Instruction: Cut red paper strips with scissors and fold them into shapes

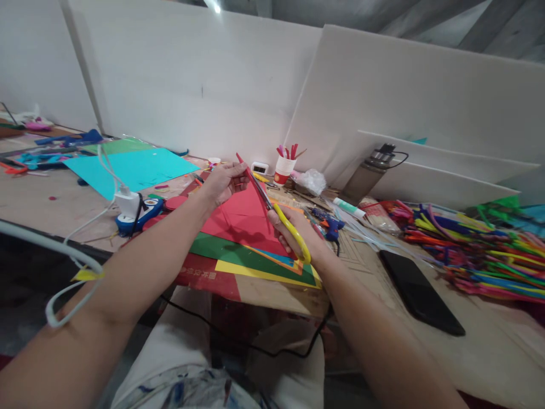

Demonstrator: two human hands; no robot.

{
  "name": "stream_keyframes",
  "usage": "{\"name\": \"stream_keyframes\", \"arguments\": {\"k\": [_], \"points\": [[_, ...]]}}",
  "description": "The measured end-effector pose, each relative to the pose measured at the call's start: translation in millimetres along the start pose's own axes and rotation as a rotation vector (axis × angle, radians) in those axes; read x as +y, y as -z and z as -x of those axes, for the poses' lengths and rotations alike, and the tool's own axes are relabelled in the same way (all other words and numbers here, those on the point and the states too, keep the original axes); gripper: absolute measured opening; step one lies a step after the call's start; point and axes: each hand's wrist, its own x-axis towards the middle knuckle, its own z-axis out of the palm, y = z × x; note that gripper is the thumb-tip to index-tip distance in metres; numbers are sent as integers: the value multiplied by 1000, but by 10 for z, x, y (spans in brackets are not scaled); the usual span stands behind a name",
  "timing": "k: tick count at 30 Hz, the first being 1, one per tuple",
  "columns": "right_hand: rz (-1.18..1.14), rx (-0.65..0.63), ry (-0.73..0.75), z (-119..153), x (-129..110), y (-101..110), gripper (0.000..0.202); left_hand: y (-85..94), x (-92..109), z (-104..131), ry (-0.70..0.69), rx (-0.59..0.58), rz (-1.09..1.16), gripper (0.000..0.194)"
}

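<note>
My left hand (230, 180) pinches a piece of red paper (244, 163) near its upper end, above the table. In my right hand (293, 227) is a pair of scissors with yellow handles (294, 232). The scissor blades (260, 190) point up and away from me, lying along the red paper; whether they are parted is hard to make out. Beneath both hands lie red sheets (242, 218) on top of a green sheet (225, 250) and a yellow sheet (264, 272). Corners of orange and blue paper show by the right hand.
Left are a turquoise sheet (136, 170) and a blue power strip (140, 217) with a white charger and cable. Behind stands a paper cup (284, 169) of pens. To the right are a glue stick (349, 208), bottle (367, 175), glue gun (330, 222), phone (419, 291) and pipe cleaners (489, 244).
</note>
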Motion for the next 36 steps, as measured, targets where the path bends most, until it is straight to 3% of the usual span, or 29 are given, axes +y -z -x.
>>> {"name": "stream_keyframes", "arguments": {"k": [15, 23, 36], "points": [[2, -1, -55, -1, 52, -20, 50, -13, -5, -13, -53, 74, 46, 21], [93, 3, 47, -15, 16, 14, 48, 0, -36, -2, -67, -14, -22, 22], [31, 4, 7, -20, 60, -17, 51, -32, -63, 0, -77, 26, -16, 22]]}}
